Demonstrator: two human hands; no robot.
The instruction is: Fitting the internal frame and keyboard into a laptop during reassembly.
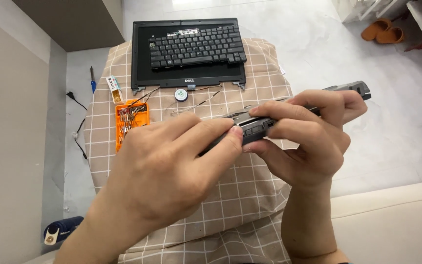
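Seen from above, two bare hands hold a long grey laptop part in the air over a stool covered with a beige checked cloth. The left hand lies palm down, its fingers curled over the part's near end. The right hand grasps the middle from below, fingers wrapped over the top and thumb pressing the near edge. Farther back on the cloth lie a black laptop frame with a loose keyboard on it, and an orange box of screwdriver bits.
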